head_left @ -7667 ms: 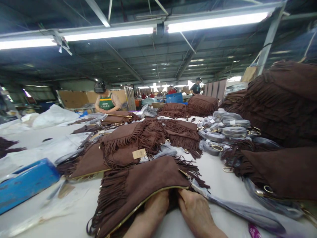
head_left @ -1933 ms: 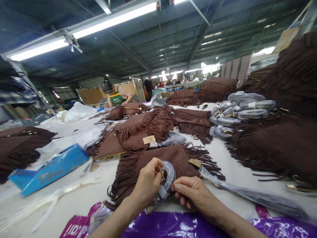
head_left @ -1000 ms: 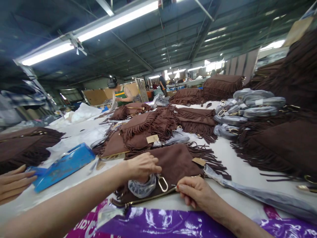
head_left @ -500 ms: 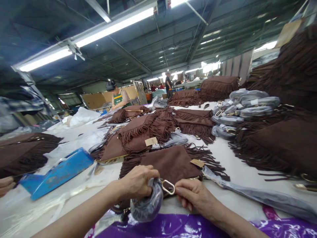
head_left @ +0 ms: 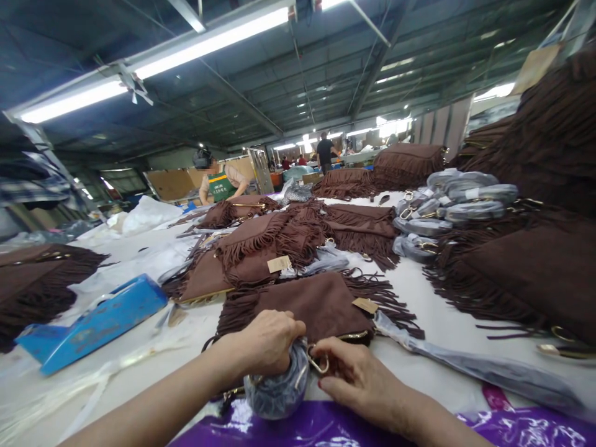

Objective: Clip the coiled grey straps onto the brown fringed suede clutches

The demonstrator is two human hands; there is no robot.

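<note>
A coiled strap in clear plastic wrap (head_left: 277, 392) is gripped from above by my left hand (head_left: 267, 341), whose fingers curl over its top. From the coil's right side sticks out a gold metal clip (head_left: 320, 366). My right hand (head_left: 361, 379) is at this clip with thumb and index finger parted, the index against its upper end. Just beyond both hands lies a brown fringed bag (head_left: 311, 304) with a gold zipper (head_left: 354, 337) and a tan tag (head_left: 365, 305). Under the coil, shiny purple plastic (head_left: 288, 428) covers the near edge.
A blue tape dispenser (head_left: 93, 326) stands on the left. More brown fringed bags (head_left: 251, 242) lie ahead, with a tall stack (head_left: 554, 136) at right. Plastic-wrapped coiled straps (head_left: 475, 192) are piled beside it. A person in a green apron (head_left: 221, 183) is across the table.
My right thumb and index finger have parted from a pinch and moved left around the clip, which has turned. The left hand keeps its hold on the coil. The view has shifted slightly.
</note>
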